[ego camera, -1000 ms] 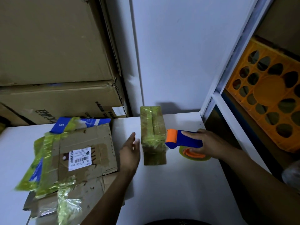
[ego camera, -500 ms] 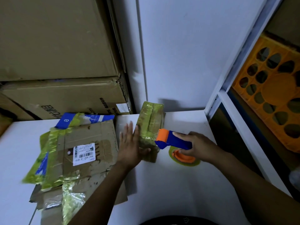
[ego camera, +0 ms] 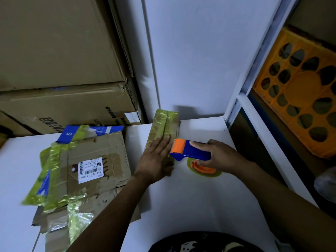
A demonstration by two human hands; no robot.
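Observation:
A small cardboard parcel [ego camera: 166, 124] wrapped in yellow-green tape lies on the white table [ego camera: 196, 197], close to the back wall. My left hand [ego camera: 155, 159] lies flat on the parcel's near half with straight fingers. My right hand [ego camera: 217, 156] grips a blue and orange tape dispenser [ego camera: 189, 149] by its handle. The dispenser's orange head sits at the parcel's right edge, just beside my left fingertips. Its yellow-green tape roll [ego camera: 204, 169] shows under my right hand.
Flattened cardboard with a barcode label [ego camera: 91, 169] and crumpled yellow-green tape lies at the left. Large stacked cartons [ego camera: 60, 70] stand behind it. A white shelf frame [ego camera: 258, 113] and an orange plastic crate [ego camera: 300, 91] are to the right.
My left hand moved from beside the parcel onto its top and now lies flat there. The parcel has turned slightly. The tape dispenser stayed at the parcel's right edge.

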